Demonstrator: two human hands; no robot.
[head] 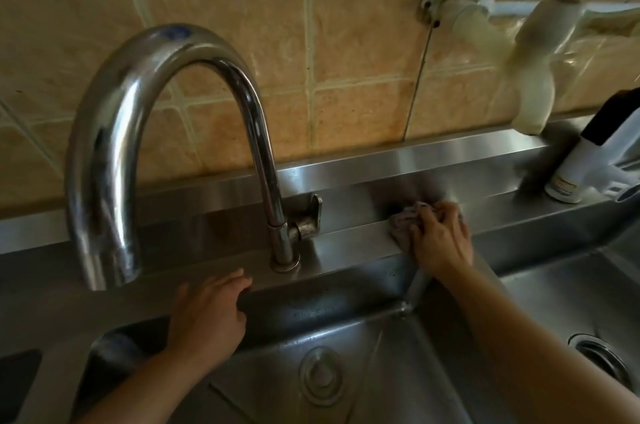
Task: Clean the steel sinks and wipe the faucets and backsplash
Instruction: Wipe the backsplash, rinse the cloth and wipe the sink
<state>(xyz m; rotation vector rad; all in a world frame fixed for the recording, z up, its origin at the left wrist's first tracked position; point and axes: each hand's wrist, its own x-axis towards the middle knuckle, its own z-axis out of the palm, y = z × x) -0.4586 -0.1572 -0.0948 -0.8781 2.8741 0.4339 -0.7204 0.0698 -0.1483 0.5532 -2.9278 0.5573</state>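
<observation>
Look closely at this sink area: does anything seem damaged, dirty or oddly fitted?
Yes. The white wall tap at upper right is wrapped in crinkled clear plastic, an odd makeshift covering. The lever handle at the base of the steel faucet looks dull and crusted against the shiny spout. The backsplash tiles carry dark specks.

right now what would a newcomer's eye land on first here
The tall curved shiny steel faucet arches at left over the steel sink, in front of tan wall tiles. Right of it, the right hand presses a crumpled grey cloth against the steel backsplash ledge, while the left hand rests on the sink's rear rim.
</observation>
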